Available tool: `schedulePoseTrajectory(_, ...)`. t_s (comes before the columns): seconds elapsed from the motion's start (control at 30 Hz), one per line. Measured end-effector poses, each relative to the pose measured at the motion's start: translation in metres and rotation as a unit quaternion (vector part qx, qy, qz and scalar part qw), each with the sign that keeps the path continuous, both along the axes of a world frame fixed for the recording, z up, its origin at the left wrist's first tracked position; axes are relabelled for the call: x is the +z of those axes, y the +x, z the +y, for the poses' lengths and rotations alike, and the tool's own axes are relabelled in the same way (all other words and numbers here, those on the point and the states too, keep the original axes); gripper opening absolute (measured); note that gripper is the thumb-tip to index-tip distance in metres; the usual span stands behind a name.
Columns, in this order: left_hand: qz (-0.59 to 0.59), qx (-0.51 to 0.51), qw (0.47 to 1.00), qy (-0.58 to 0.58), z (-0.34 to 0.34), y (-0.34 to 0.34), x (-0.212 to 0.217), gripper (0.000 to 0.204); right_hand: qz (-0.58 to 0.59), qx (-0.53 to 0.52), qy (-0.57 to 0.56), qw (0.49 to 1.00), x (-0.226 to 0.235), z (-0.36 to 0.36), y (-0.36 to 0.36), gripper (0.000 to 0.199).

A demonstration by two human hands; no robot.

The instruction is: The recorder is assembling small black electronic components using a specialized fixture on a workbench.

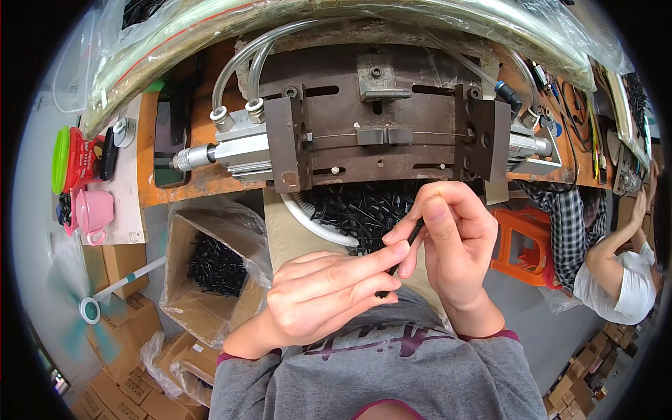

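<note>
Black thin plastic rod (413,238) pinched between left hand (329,294) and right hand (451,245), both closed on it, above lap. Rusty steel clamp fixture (381,133) on orange surface (203,182) unloaded; white tray (315,224) of black rods full, most work left.

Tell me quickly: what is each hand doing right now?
Left hand: closed, fingers pinching a thin black rod.
Right hand: closed, fingertips gripping the same thin black rod.
</note>
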State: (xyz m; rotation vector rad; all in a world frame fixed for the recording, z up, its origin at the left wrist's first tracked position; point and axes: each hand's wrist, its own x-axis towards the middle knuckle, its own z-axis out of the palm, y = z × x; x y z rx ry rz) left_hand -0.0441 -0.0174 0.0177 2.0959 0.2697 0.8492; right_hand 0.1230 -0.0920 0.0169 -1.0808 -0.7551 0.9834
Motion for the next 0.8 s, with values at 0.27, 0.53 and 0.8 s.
schedulePoseTrajectory(0.27, 0.010, 0.026, 0.998, 0.061, 0.007, 0.003, 0.001, 0.032, 0.133, 0.058, -0.022, 0.989, -0.009, -0.002, -0.001, 0.013)
schedulePoseTrajectory(0.53, 0.061, 0.140, 0.973, 0.172, 0.016, 0.030, -0.013, 0.029, 0.025, -0.010, -0.083, 0.996, -0.009, -0.007, 0.011, 0.023)
schedulePoseTrajectory(0.8, 0.161, 0.203, 0.928, 0.267, 0.020, 0.050, -0.012, 0.022, -0.088, -0.056, -0.119, 0.987, -0.017, -0.036, 0.015, 0.015)
